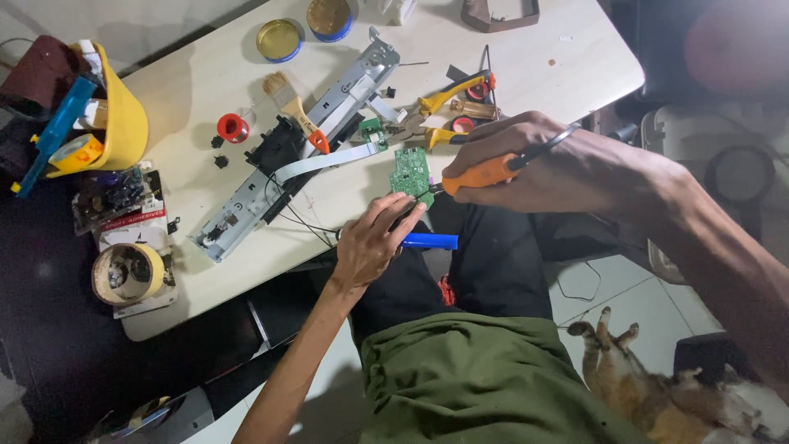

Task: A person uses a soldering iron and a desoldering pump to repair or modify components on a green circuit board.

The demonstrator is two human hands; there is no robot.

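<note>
My right hand (514, 160) grips an orange-handled soldering iron (485, 173), its tip against the lower edge of a small green circuit board (409, 173) at the table's near edge. My left hand (371, 240) rests at the table edge just below the board, fingers curled around a blue-handled tool (431, 241), fingertips near the board. A long grey metal printer rail (304, 140) with a white ribbon cable lies diagonally left of the board.
Yellow-handled pliers (448, 94), an orange-handled brush (294, 111), a red spool (233, 127), two round tins (279, 39), a yellow container (115, 115) and a tape roll (127, 273) lie on the pale table (542, 49). A cat (657, 395) lies on the floor at the lower right.
</note>
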